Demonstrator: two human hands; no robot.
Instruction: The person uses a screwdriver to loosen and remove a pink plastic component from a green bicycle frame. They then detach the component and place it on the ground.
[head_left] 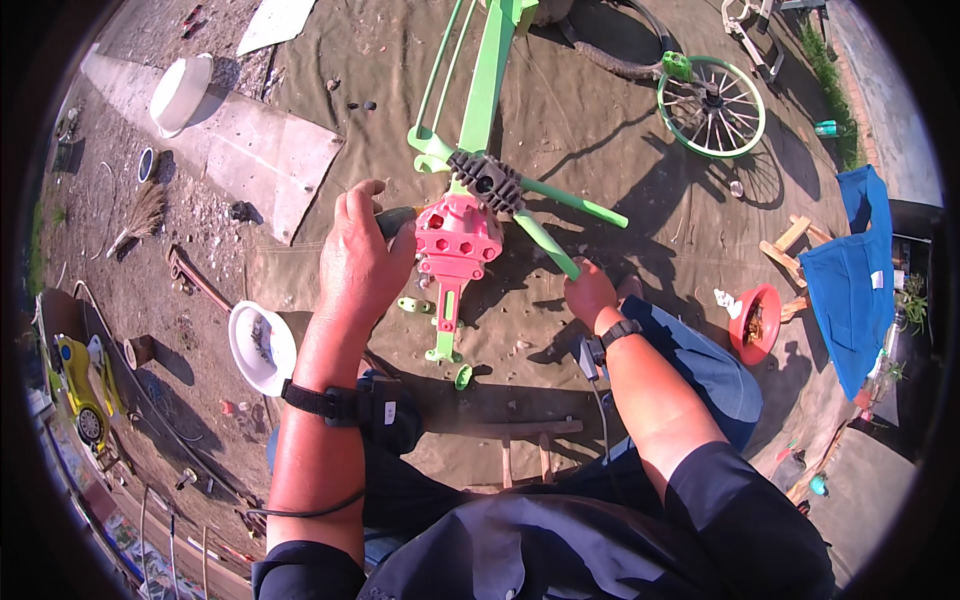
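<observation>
Beneath the grip, a brown ground sheet (pixel 570 110) is laid outdoors. Bare, stony ground (pixel 200 240) is exposed to its left; far right, grass (pixel 820 65) is bordered by a pale strip (pixel 900 100). Hard shadows are cast by sunlight.

Decent room can be found on the tarp (pixel 530 345) between the pink housing (pixel 458 236) and the right grip (pixel 590 292), below the lower green bar (pixel 545 244). Straight ahead, though, the way's blocked by the ridged black part (pixel 487 184) and upper green bar (pixel 575 203); leftward, things are pretty crowded by the left grip (pixel 365 250).
</observation>
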